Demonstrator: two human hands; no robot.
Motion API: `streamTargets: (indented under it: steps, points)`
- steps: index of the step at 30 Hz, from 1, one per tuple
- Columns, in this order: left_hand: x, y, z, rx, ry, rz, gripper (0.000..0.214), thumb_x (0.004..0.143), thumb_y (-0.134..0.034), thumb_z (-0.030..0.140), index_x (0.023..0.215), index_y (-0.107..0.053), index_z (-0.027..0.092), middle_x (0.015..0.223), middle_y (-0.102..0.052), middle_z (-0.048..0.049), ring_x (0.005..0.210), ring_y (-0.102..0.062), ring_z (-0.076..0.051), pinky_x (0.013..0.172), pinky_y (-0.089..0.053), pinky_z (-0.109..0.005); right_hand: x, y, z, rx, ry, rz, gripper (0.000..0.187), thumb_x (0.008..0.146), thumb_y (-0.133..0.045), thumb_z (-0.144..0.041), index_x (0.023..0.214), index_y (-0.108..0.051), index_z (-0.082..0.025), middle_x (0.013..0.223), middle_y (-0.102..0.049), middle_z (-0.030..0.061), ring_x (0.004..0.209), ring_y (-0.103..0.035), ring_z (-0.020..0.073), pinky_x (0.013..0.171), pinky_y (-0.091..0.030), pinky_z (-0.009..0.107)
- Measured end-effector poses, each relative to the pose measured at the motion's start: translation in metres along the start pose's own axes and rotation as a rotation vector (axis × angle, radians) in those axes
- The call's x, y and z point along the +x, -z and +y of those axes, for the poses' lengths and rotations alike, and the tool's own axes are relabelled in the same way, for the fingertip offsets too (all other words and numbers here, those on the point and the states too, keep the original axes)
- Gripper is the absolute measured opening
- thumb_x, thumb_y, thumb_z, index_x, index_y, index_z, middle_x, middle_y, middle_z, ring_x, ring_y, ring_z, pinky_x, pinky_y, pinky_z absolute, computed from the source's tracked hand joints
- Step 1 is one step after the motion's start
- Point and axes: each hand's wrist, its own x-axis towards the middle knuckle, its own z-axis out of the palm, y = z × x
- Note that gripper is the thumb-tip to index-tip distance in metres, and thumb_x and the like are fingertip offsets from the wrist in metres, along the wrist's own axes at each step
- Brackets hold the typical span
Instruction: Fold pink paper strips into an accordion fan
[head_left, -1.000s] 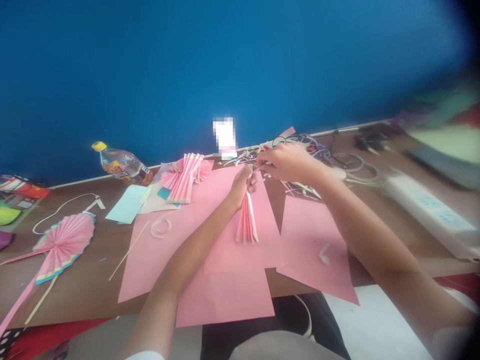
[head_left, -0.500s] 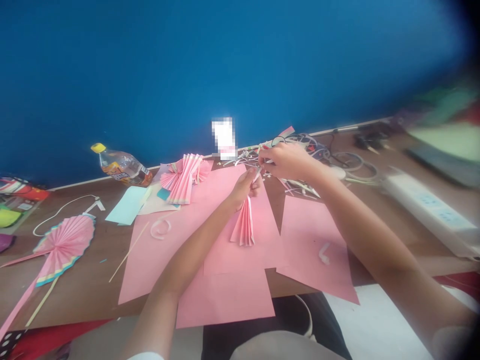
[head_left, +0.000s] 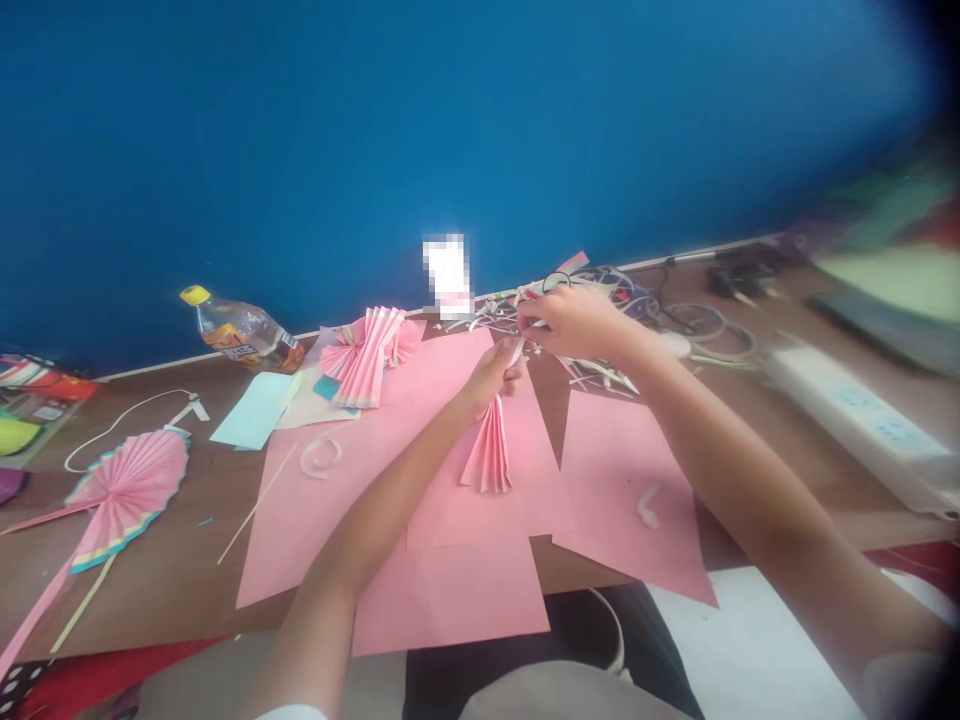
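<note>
My left hand (head_left: 493, 380) is closed around the upper end of a pleated pink paper fan (head_left: 489, 452). Its folds spread downward over the pink sheets. A narrow white strip (head_left: 517, 350) rises from the left fingers toward my right hand (head_left: 564, 318), whose fingertips pinch its far end. Whether the strip is tape or paper, I cannot tell. Beneath both hands lie overlapping pink paper sheets (head_left: 457, 600). Folded pink fans (head_left: 373, 358) rest on the sheets' far left corner.
A plastic bottle (head_left: 244, 332) leans by the blue wall. At left lies a finished-looking round pink fan (head_left: 131, 490) with a stick. Paper scraps and cables (head_left: 626, 290) pile up behind my right hand. A white power strip (head_left: 862, 415) lies to the right.
Both hands stay almost in place. The white strip between them shows slightly more plainly, and the held fan has barely shifted.
</note>
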Motion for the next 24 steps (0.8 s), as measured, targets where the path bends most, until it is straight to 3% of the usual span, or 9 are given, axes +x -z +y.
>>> streamTargets:
  steps: [6,10,13,16,19,21,24]
  points:
    - [-0.001,-0.001,0.002,0.036,-0.029,-0.066,0.042,0.087,-0.049,0.06,0.084,-0.049,0.018,0.061,-0.025,0.0068,0.047,-0.019,-0.005,0.042,-0.018,-0.015,0.001,0.001,0.0,0.006,-0.015,-0.024,0.023,0.079,-0.05,-0.022,0.092,-0.07,-0.021,0.08,-0.068,0.007,0.067,-0.054,0.0175,0.058,-0.024,0.027]
    - [0.001,0.001,-0.001,0.089,-0.025,-0.043,0.038,0.086,-0.055,0.056,0.084,-0.05,0.018,0.062,-0.024,0.0069,0.048,-0.019,-0.005,0.042,-0.017,-0.015,0.0,0.002,0.0,0.008,-0.012,-0.041,0.023,0.08,-0.049,-0.024,0.089,-0.07,-0.02,0.077,-0.066,0.0072,0.065,-0.053,0.0171,0.057,-0.024,0.026]
    - [0.002,0.004,-0.003,0.156,-0.035,-0.037,0.037,0.089,-0.05,0.054,0.084,-0.053,0.017,0.059,-0.024,0.0071,0.047,-0.02,-0.005,0.043,-0.017,-0.016,0.0,0.0,0.001,0.005,-0.009,-0.04,0.023,0.08,-0.05,-0.023,0.091,-0.07,-0.02,0.079,-0.067,0.0078,0.066,-0.054,0.0173,0.057,-0.024,0.026]
    - [0.005,0.012,0.002,0.305,-0.079,-0.063,0.037,0.093,-0.045,0.049,0.086,-0.06,0.016,0.059,-0.04,0.0035,0.05,-0.034,-0.007,0.047,-0.027,-0.018,0.0,0.0,0.003,0.022,0.019,-0.055,0.023,0.082,-0.05,-0.024,0.092,-0.071,-0.02,0.081,-0.068,0.0075,0.07,-0.055,0.018,0.058,-0.025,0.026]
    - [0.007,0.021,0.012,0.522,-0.171,-0.069,0.035,0.093,-0.046,0.042,0.09,-0.067,0.015,0.083,-0.061,-0.0053,0.069,-0.05,-0.01,0.061,-0.039,-0.021,0.0,0.001,0.002,0.051,0.071,-0.073,0.024,0.086,-0.048,-0.026,0.091,-0.071,-0.021,0.081,-0.069,0.0066,0.074,-0.056,0.0184,0.06,-0.026,0.027]
    - [0.006,0.027,0.019,0.635,-0.207,-0.08,0.036,0.093,-0.045,0.041,0.092,-0.069,0.015,0.095,-0.065,-0.0072,0.078,-0.053,-0.012,0.069,-0.041,-0.022,-0.001,0.002,0.002,0.06,0.098,-0.062,0.027,0.088,-0.045,-0.025,0.09,-0.071,-0.021,0.082,-0.069,0.0068,0.074,-0.057,0.0185,0.061,-0.027,0.027]
    - [0.004,0.03,0.026,0.697,-0.181,-0.137,0.041,0.094,-0.042,0.045,0.096,-0.069,0.015,0.098,-0.067,-0.0079,0.078,-0.054,-0.013,0.073,-0.043,-0.025,-0.001,0.002,0.001,0.095,0.163,-0.065,0.027,0.089,-0.044,-0.023,0.089,-0.07,-0.02,0.083,-0.069,0.0063,0.073,-0.056,0.0179,0.061,-0.027,0.027]
